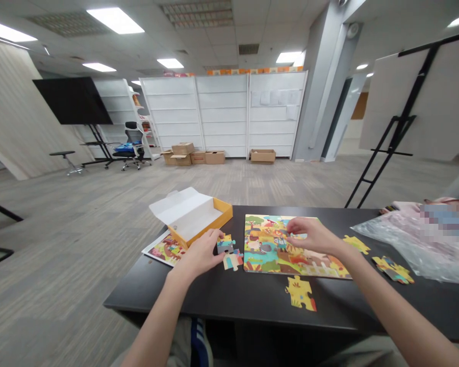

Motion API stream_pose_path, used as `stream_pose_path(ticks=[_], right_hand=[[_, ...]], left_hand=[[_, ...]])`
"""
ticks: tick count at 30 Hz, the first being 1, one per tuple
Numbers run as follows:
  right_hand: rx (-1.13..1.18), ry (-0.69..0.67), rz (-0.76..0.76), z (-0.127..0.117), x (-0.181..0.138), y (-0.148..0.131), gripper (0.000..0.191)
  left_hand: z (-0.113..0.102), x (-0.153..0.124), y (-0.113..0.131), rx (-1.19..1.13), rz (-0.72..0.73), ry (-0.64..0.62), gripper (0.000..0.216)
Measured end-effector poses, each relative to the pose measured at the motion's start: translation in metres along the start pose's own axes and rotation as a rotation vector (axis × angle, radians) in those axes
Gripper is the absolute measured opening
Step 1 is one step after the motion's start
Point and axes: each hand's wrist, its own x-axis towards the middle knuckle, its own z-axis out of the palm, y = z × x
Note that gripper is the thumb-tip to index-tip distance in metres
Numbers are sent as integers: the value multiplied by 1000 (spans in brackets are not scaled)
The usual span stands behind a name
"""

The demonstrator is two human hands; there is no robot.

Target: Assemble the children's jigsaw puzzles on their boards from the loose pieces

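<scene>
The head-worn camera is positioned above and just behind the near edge of the black tabletop (252, 300), on the person's side, and faces forward with a slight downward inclination. The left hand (201, 255) and right hand (309, 235) lie at close range below the centre of the field, with the forearms (163, 306) entering from the bottom edge. The wide-angle field extends across the floor (80, 229) to the white shelving (222, 112) at far range and includes the ceiling (214, 46) along the top.

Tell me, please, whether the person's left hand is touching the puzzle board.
Apart. The head view shows the left hand left of the puzzle board, with loose puzzle pieces between them.
</scene>
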Motion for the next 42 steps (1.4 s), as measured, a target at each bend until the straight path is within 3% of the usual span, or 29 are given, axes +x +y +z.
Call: stream_pose_path(ticks=[6, 12, 17, 21, 27, 33, 42], right_hand=[[-35, 153, 175, -17, 8, 87, 33], [-35, 221, 254, -29, -9, 123, 36], [-17, 209, 192, -24, -10, 133, 29], [21, 252, 110, -19, -6, 135, 25], [60, 387, 90, -19, -2, 133, 27], [23, 507, 65, -16, 1, 129, 23], [-126, 594, -16, -18, 1, 123, 20]], left_hand=[[16, 26, -5, 75, -28, -63, 29], [18, 34, 1, 101, -46, -91, 36], [10, 37, 6, 107, -69, -21, 36], [13, 41, 12, 49, -2, 58, 37], [29, 49, 31, -129, 186, -36, 34], [36, 56, 34, -84, 197, -166, 21], [45, 57, 32, -8, 215, -169, 27]])
